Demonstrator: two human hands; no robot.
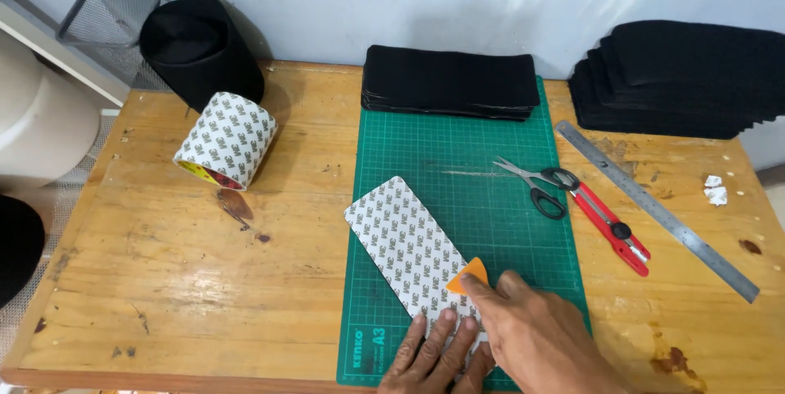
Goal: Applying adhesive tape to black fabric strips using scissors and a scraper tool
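Nearest to the camera, at 6 o'clock, the left hand (433, 355) lies flat with fingers spread, pressing the near end of the strip (409, 243) onto the mat (482, 141). Just beside it, at about 5 o'clock, the right hand (536, 337) is closed in a pinch on the scraper (466, 274) — a small orange piece whose edge rests on the strip.

The strip is white with a grey printed pattern and rounded corners. It lies slanted on the green mat, running from the hands toward 11 o'clock, and its left edge goes a little over the mat's edge onto the table (163, 279).

At 3 o'clock on the mat are the scissors (536, 185), touching the red cutter (612, 226) just beside them. Further to the right lies the ruler (654, 208), also slanted.

At 12 o'clock a stack (448, 82) of black pieces sits on the far end of the mat. At 2 o'clock there is a second pile (679, 75) of black pieces. At 10 o'clock the tape roll (227, 139) lies on its side — same pattern as the strip — and behind it stands a black roll (200, 49).
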